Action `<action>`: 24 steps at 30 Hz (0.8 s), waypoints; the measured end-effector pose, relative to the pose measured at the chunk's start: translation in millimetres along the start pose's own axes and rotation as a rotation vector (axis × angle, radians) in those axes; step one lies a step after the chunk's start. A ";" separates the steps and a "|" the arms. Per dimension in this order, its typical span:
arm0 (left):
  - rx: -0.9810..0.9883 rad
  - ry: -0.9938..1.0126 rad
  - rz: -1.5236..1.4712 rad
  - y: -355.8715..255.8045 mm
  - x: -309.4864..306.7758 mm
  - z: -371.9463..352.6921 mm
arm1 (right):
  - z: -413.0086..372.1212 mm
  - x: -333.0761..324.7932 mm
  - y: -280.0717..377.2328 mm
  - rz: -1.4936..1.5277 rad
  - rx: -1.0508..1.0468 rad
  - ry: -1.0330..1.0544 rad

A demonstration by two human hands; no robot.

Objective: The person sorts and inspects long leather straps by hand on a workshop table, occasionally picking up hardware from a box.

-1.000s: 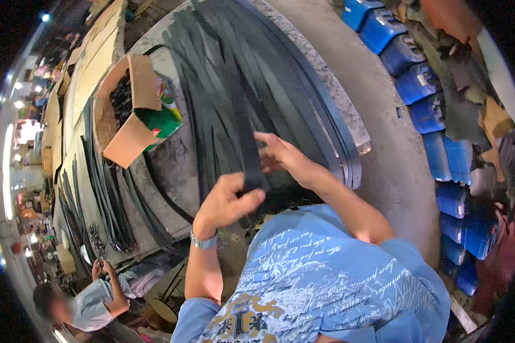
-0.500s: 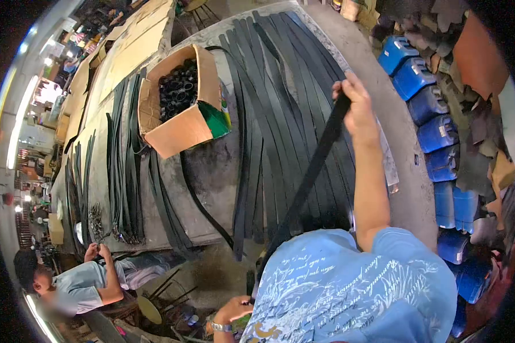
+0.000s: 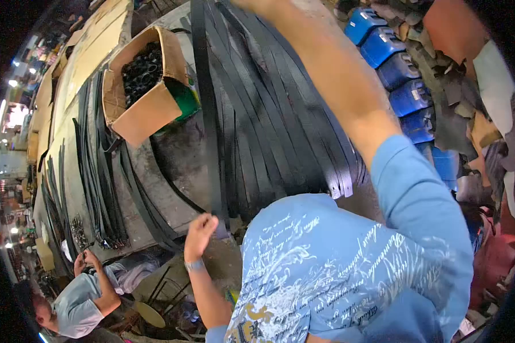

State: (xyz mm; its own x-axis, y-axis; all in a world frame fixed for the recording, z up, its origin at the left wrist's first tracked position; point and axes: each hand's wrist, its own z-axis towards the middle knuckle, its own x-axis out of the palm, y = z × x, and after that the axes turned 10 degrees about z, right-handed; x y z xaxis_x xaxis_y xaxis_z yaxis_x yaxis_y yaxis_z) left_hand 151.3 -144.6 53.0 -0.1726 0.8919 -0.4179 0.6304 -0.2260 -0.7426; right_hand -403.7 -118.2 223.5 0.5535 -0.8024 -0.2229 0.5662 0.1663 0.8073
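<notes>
Across the grey worktable [image 3: 177,148], flat black leather straps [image 3: 280,114] lie beside an open cardboard box [image 3: 149,108] of black rings [image 3: 140,66], with blue plastic jerrycans [image 3: 400,68] beyond. One long black strap [image 3: 203,86] runs to the table edge, where the left hand [image 3: 199,233] is loosely open just beside its end, higher than before. The right hand is cut off above, so its grip cannot be told.

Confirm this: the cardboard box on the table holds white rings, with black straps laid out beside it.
Wrong in one respect: the head view shows the rings in the box are black, not white. The box does sit on the table, with black straps laid out beside it.
</notes>
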 end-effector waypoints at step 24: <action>0.556 -0.695 0.369 -174.5 -178.5 129.6 | -414.0 2.8 -24.5 -0.685 0.758 0.145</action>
State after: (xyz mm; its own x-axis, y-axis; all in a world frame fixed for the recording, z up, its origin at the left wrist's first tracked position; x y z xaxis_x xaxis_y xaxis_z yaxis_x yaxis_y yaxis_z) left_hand -26.0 -315.1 189.4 -0.5576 0.3371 -0.7586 0.3167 -0.7583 -0.5698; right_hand -163.1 112.7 -23.2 0.3543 -0.5038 -0.7878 0.2820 -0.7457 0.6037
